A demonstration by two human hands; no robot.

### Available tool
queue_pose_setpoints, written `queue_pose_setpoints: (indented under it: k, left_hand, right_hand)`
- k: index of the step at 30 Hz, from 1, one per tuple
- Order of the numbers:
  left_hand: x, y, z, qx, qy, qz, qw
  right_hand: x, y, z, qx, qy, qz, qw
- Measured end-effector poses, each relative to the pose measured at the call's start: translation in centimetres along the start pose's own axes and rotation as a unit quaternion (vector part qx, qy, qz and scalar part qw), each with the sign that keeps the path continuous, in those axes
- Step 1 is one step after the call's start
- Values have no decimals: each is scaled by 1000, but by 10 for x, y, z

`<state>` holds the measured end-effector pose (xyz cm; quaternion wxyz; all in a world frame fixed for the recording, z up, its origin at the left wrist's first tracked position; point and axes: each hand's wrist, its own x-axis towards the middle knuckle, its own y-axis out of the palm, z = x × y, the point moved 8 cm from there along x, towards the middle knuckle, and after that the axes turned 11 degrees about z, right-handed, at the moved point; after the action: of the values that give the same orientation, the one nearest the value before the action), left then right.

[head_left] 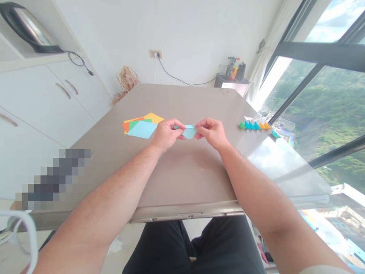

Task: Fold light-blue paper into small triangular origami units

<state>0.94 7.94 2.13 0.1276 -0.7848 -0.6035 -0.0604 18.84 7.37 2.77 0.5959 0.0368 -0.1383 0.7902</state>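
Between my two hands is a small folded piece of light blue paper [189, 132], with a creased strip along its upper edge. My left hand [169, 134] pinches its left end between thumb and fingers. The right end is gripped the same way by my right hand [211, 132]. Parts of both ends are hidden by the fingers. Just left of my left hand lie loose sheets of coloured paper: a light blue sheet [143, 129] on top, with green, orange and yellow ones fanned out beneath it.
A row of several small folded paper boats [252, 125] in green, blue and orange stands on the right of the table [182, 175], with one blue boat [276, 134] apart. Windows line the right side. A kettle [31, 28] sits on a shelf at far left.
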Motion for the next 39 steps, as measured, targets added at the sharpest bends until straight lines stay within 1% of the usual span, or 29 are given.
queue_pose_setpoints:
  k: [3, 4, 6, 9, 14, 16, 18, 21, 23, 24, 28, 34, 39]
  left_hand:
    - [0, 2, 1, 54, 6, 13, 998]
    - [0, 3, 0, 68, 8, 19, 997]
    - [-1, 6, -1, 85, 11, 31, 996]
    - [-1, 8, -3, 81, 21, 37, 996]
    - [-2, 6, -3, 47, 29, 27, 998]
    - [-3, 5, -2, 30, 13, 22, 999]
    - [-4, 6, 0, 3, -18, 28, 999]
    - [-6, 14, 6, -55, -74, 67, 993]
    - [-6, 19, 8, -83, -88, 87, 989]
    - [-5, 20, 9, -91, -87, 85, 988]
    - [-4, 16, 12, -94, -74, 48, 992]
    - [-2, 12, 13, -95, -52, 31, 994]
    - [-2, 8, 9, -105, -28, 8, 994]
  right_hand:
    - [-2, -1, 4, -18, 3, -21, 1000]
    - [-2, -1, 4, -18, 11, -18, 1000]
    - [-1, 2, -1, -24, 38, 8, 999]
    - [-1, 4, -7, -54, 68, 43, 995]
    - [-2, 5, -3, -74, 52, 42, 995]
    - [-2, 5, 0, -87, 49, 32, 994]
    - [-3, 6, 2, -102, 41, 21, 994]
    - [-3, 7, 5, -112, 19, 4, 993]
    - [-3, 8, 6, -116, 8, -3, 993]
    - [-2, 8, 7, -117, 4, -3, 993]
    - [-1, 9, 4, -96, 2, 7, 995]
    - [0, 7, -4, -17, 11, 18, 1000]
    - [0, 9, -8, 48, 39, 25, 998]
